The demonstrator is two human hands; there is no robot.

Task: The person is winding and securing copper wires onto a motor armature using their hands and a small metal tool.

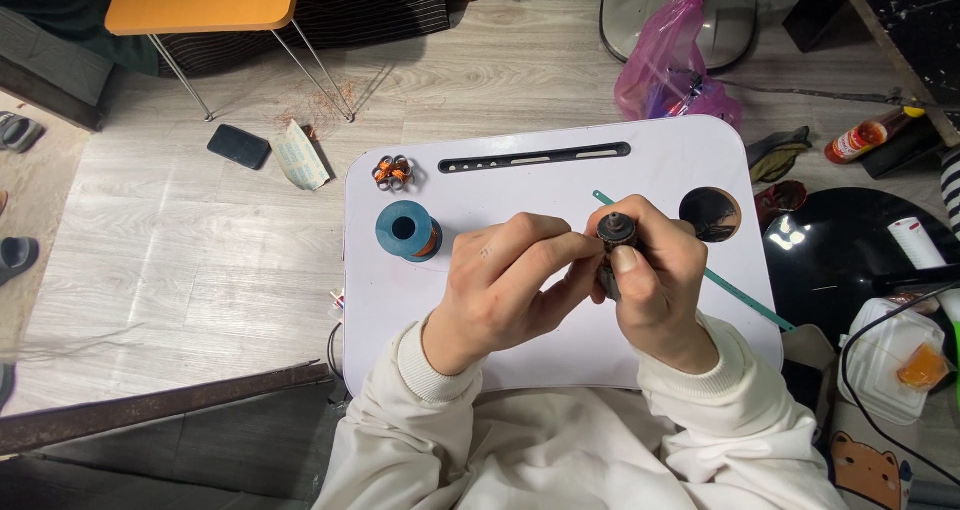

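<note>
the right hand [655,285] is closed around a small dark cylindrical part [617,235], with the thumb lying along its side, and it holds the part upright above the white lap table [520,340], a little right of the middle. the left hand [505,285] comes from the side and its fingertips [588,245] pinch at the top edge of the same part, so both hands are shut on it; if a thin wire runs between the fingers, i cannot tell. to do this step well, i think the right hand should keep the part steady and not turn it, while the left fingers work with small, even moves close to the rim. counting from near to far: one dark part in the hands, one thin green strip [745,298] lying under the right hand, one blue spool [405,230] with copper wire on the table to the left, one small orange and dark wound piece [394,172] behind the spool, one long slot [535,157] and one round cup hole [711,214] in the table. on the floor further away lie one black phone [239,146] and one pink plastic bag [668,65].
</note>
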